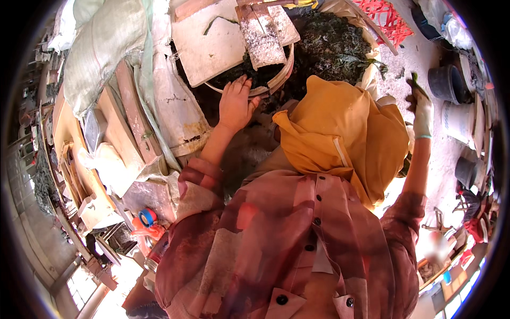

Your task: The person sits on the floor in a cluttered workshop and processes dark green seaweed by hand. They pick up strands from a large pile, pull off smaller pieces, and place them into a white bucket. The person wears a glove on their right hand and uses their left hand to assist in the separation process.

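Note:
My bare left hand (236,104) rests at the rim of a round basket (281,81), fingertips touching dark, leafy material (235,75) inside it. Its thumb is spread from the fingers. Over the basket lie a pale flat board (211,44) with a thin dark green strand on it and a narrow wooden block (266,44) crusted with white grains. Out to the right, my right hand (421,105) wears a white glove with darkened fingers. A small green leafy strip (415,79) sticks out from its fingers.
A heap of dark, wet-looking leafy material (330,40) fills a pale-lined container beyond my knee, which orange cloth (338,115) covers. Black buckets (446,83) and a white bucket (458,121) stand right. Woven sacks (107,52) and wooden planks (137,115) crowd the left. A person (474,219) is far right.

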A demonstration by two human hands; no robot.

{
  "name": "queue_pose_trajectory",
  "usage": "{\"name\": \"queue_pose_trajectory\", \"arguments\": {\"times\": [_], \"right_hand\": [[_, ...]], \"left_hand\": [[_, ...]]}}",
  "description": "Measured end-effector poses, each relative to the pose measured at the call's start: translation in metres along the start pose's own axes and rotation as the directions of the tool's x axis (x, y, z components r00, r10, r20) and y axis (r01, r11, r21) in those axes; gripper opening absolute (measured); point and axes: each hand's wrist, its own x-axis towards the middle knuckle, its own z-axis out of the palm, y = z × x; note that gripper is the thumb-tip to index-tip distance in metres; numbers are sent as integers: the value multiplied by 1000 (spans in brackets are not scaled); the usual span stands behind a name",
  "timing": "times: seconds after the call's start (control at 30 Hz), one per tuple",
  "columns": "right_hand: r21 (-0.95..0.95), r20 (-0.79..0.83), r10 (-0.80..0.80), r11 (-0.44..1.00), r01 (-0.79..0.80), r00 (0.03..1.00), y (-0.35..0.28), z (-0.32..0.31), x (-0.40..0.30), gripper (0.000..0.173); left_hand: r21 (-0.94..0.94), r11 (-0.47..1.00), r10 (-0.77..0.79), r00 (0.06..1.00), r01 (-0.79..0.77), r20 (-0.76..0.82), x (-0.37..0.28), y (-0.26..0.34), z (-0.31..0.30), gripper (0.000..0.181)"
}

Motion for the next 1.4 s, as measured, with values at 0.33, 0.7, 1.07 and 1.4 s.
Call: {"name": "queue_pose_trajectory", "arguments": {"times": [0.33, 0.7, 1.07, 1.4], "right_hand": [[-62, -163, 633, 759, -648, 757, 246, -136, -20, 20], [-211, -210, 564, 771, -600, 799, 244, -141, -42, 56], [-337, 194, 270, 921, -194, 943, 65, -2, 69, 36], [-702, 534, 11, 564, 436, 845, 55, 113, 160, 47]], "left_hand": [[-295, 931, -20, 837, 215, 546, 92, 3, 27, 77], [-217, 975, 67, 995, -51, 67, 21, 14, -16, 32], [-101, 993, 86, 959, -60, 271, 79, 1, 47, 60], [136, 982, -172, 931, 134, 322, 83, 37, 35, 53]]}}
